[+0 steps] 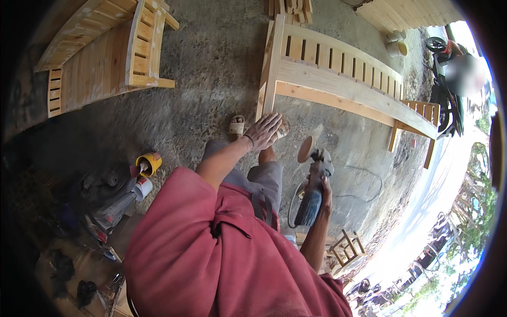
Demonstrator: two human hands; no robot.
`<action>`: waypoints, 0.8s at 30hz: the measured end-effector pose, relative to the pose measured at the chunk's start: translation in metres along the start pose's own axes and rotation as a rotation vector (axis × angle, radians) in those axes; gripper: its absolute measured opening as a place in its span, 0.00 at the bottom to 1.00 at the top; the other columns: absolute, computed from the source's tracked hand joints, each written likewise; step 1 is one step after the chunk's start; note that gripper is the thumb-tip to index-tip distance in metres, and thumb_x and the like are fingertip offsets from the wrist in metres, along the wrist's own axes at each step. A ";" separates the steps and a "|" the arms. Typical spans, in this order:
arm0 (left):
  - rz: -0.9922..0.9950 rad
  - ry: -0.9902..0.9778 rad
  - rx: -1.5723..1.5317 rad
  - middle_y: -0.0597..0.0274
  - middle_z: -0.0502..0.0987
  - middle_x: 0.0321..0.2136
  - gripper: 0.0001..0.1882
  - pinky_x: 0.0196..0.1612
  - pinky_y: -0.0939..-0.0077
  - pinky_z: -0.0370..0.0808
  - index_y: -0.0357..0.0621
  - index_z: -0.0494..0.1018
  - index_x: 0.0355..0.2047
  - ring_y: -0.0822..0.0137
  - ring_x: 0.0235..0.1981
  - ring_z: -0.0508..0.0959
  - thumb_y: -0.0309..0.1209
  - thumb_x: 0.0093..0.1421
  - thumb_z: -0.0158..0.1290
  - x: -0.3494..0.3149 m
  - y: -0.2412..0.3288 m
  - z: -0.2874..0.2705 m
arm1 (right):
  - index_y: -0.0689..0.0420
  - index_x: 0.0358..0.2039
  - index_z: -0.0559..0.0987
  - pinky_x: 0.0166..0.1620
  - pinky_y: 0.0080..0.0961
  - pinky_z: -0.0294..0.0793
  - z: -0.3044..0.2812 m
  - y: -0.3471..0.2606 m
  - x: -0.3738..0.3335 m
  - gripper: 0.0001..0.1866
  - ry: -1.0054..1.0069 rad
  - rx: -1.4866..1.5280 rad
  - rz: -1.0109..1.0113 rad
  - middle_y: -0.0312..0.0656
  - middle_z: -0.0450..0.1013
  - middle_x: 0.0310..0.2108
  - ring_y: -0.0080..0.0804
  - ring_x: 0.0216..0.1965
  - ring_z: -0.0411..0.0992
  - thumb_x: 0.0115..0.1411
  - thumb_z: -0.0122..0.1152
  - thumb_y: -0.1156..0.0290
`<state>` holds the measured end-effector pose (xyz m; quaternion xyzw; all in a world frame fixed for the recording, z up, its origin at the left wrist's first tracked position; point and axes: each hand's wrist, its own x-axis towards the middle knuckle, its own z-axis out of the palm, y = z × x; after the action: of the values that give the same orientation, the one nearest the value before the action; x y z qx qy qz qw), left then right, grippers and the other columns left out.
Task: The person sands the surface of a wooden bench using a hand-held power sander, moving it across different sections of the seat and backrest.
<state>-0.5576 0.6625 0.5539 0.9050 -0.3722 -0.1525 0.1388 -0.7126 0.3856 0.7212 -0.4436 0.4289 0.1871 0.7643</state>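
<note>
Right hand (326,186) grips the grinder (310,203), its disc (305,149) clear of the bench (348,91); left hand (262,132), fingers straight, is at the bench's near left corner, contact unclear; bench looks assembled, unpainted; how much smoothing remains, I cannot tell.

Woodworking workshop, its right side open to daylight. Evidence: one long slatted bench (343,89) of pale, bare timber; a second slatted bench (100,66), upper left, its wood marked with whitish patches; one angle grinder (319,169), corded, fitted with a round disc; loose timber pieces (293,10), top edge; one small wooden frame (347,250), lower right; one yellow bucket (152,163), left; floor (208,68), grey, rough, stained. At the open side: motorcycle (445,103); green trees (471,211), lower right.
</note>
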 end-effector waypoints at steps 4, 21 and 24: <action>-0.069 0.158 -0.155 0.46 0.43 0.73 0.39 0.73 0.58 0.45 0.32 0.48 0.70 0.52 0.74 0.43 0.43 0.66 0.44 0.004 -0.039 0.009 | 0.63 0.60 0.66 0.35 0.34 0.82 -0.007 0.010 -0.039 0.41 0.023 0.119 -0.024 0.50 0.75 0.44 0.41 0.33 0.78 0.56 0.65 0.45; -0.322 0.282 0.176 0.33 0.50 0.69 0.36 0.72 0.48 0.48 0.22 0.55 0.64 0.41 0.71 0.49 0.44 0.68 0.41 0.077 -0.026 -0.001 | 0.55 0.65 0.57 0.38 0.35 0.81 -0.013 -0.015 -0.084 0.46 0.198 0.417 -0.273 0.46 0.70 0.45 0.34 0.37 0.75 0.52 0.72 0.56; -0.080 0.162 0.232 0.36 0.52 0.69 0.35 0.72 0.48 0.47 0.23 0.57 0.64 0.43 0.72 0.49 0.43 0.67 0.42 0.035 -0.010 0.007 | 0.54 0.67 0.54 0.41 0.34 0.80 0.001 0.012 -0.080 0.48 0.261 0.501 -0.362 0.46 0.67 0.49 0.33 0.42 0.72 0.53 0.72 0.57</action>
<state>-0.5300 0.6429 0.5382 0.9384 -0.3384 -0.0402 0.0565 -0.7653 0.4005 0.7811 -0.3312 0.4703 -0.1212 0.8090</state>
